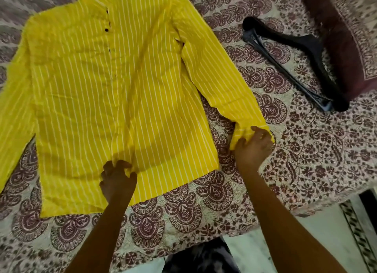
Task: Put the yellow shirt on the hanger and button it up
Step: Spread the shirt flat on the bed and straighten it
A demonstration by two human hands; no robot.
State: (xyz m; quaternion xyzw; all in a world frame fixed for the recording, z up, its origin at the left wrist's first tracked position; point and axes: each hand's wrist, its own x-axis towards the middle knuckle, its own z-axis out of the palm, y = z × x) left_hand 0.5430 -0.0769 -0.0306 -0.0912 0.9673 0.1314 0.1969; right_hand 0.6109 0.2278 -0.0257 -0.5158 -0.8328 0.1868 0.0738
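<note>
A yellow shirt [98, 85] with thin white stripes lies flat and face up on a patterned bedsheet [204, 215], collar at the top, both sleeves spread out. Dark buttons run down its front placket. My left hand [117, 180] pinches the fabric near the bottom hem at the placket. My right hand [252, 148] grips the cuff of the sleeve on the right. A black plastic hanger [293, 58] lies on the sheet to the upper right, apart from the shirt and both hands.
A dark maroon pillow or folded cloth [342, 40] lies at the top right, touching the hanger's far end. The bed's front edge runs along the bottom right, with pale floor [318, 242] and a patterned strip beyond it.
</note>
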